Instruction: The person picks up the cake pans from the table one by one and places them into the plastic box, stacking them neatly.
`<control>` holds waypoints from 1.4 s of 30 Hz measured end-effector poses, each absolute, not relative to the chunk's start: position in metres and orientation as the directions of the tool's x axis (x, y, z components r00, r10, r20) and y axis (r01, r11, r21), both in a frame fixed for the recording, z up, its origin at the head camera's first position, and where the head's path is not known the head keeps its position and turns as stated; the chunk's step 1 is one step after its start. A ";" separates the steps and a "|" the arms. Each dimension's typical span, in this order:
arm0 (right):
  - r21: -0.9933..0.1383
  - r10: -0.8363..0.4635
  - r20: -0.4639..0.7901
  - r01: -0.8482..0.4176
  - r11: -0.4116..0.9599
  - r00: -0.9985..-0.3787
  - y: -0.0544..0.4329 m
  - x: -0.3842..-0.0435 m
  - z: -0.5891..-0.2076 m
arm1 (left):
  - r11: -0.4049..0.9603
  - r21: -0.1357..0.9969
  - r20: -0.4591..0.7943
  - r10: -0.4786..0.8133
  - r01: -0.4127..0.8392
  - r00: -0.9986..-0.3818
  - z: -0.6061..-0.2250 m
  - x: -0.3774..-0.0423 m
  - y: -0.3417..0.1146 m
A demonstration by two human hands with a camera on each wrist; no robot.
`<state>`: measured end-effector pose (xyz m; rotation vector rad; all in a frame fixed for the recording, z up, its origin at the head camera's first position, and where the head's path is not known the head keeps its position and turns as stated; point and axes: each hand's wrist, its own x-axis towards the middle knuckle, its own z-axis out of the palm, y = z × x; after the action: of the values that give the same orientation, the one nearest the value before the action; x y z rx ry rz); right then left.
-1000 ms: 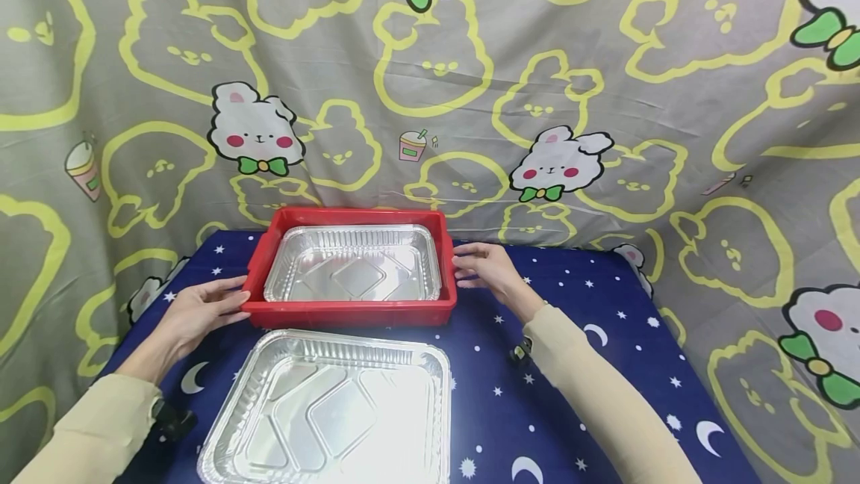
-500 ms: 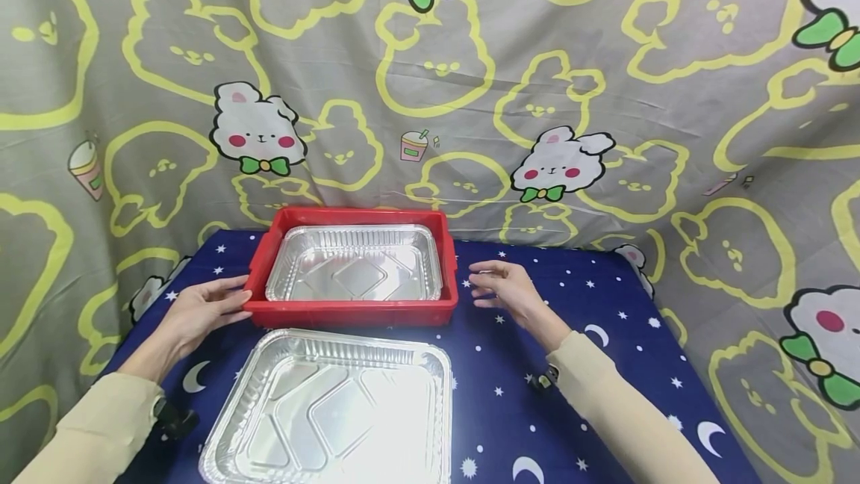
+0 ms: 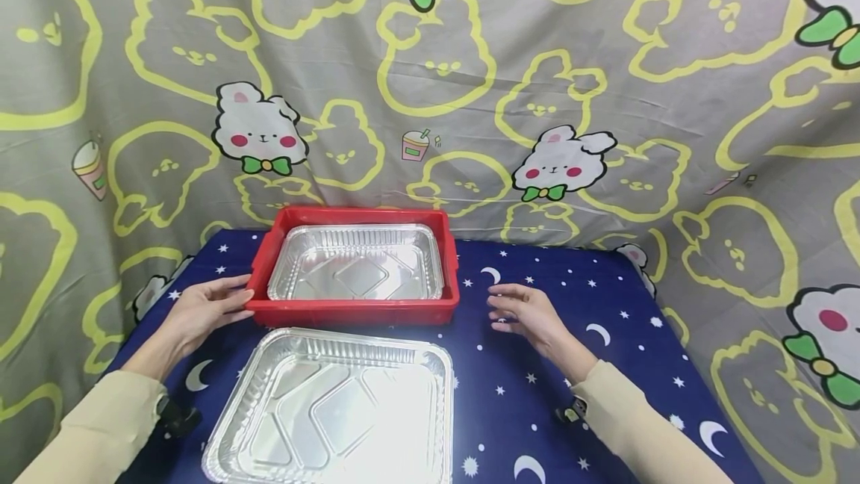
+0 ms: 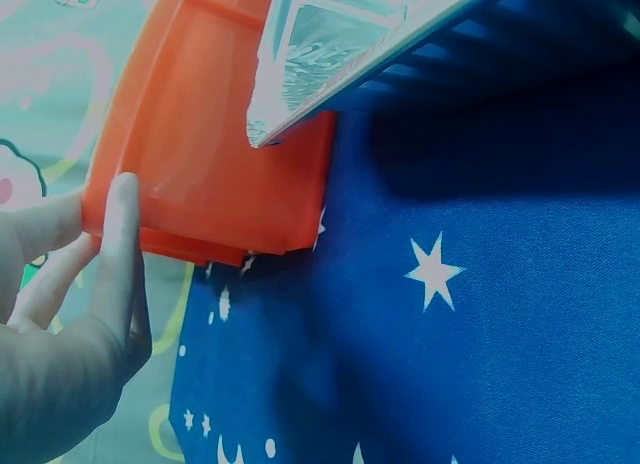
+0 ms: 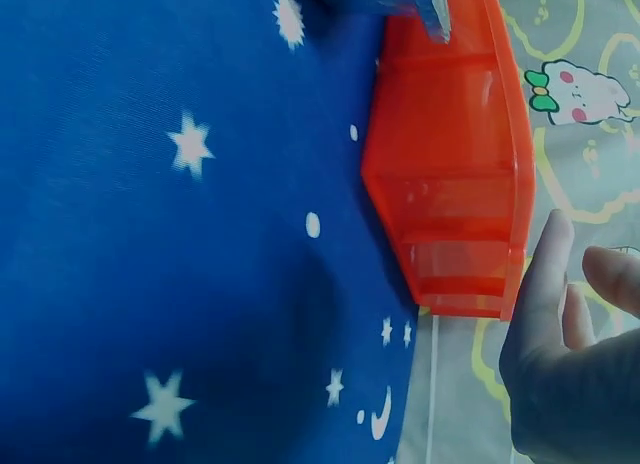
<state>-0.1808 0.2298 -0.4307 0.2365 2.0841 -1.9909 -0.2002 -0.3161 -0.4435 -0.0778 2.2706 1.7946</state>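
Observation:
My left hand point(image 3: 198, 317) touches the left front corner of a red plastic bin point(image 3: 352, 312) with fairly straight fingers. The left wrist view shows a fingertip point(image 4: 124, 189) against the bin's outer wall. Inside the bin lies a shiny foil tray point(image 3: 359, 275), nothing in it. To the right, my right hand point(image 3: 534, 320) is held apart from the bin, fingers loosely bent with nothing between them. In the right wrist view, this hand point(image 5: 575, 359) appears beside the bin's end point(image 5: 450, 184). A second foil tray point(image 3: 336, 409) lies in front of the bin, its near edge cut off.
A dark blue cloth point(image 3: 500, 409) with white moons and stars covers the table. Directly behind the bin hangs a grey curtain point(image 3: 463, 43) with yellow outlined animals, which also spans both sides. Dark wrist cameras sit at both cuffs.
My right hand has come off the bin's right end and moved right and toward me. The left hand stays at the bin's corner. Bin and trays look unmoved.

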 end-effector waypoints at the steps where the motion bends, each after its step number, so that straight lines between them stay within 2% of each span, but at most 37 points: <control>1: -0.955 -0.061 -0.294 0.291 0.053 -0.954 0.231 -0.179 -0.432 | 0.241 0.951 -0.225 0.108 -0.194 -0.968 -0.443 -0.200 -0.316; 25: -0.922 -0.134 -0.387 0.386 0.039 -0.912 0.205 -0.121 -0.465 | 0.238 0.949 -0.235 0.106 -0.205 -0.966 -0.442 -0.199 -0.315; 42: -0.908 -0.226 -0.412 0.419 0.018 -0.883 0.190 -0.100 -0.481 | 0.262 0.944 -0.229 0.094 -0.198 -0.969 -0.442 -0.198 -0.314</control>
<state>-0.0996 0.1896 -0.4811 0.1967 1.8556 -1.9162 -0.1985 -0.3143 -0.4422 -0.0970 2.2945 1.7715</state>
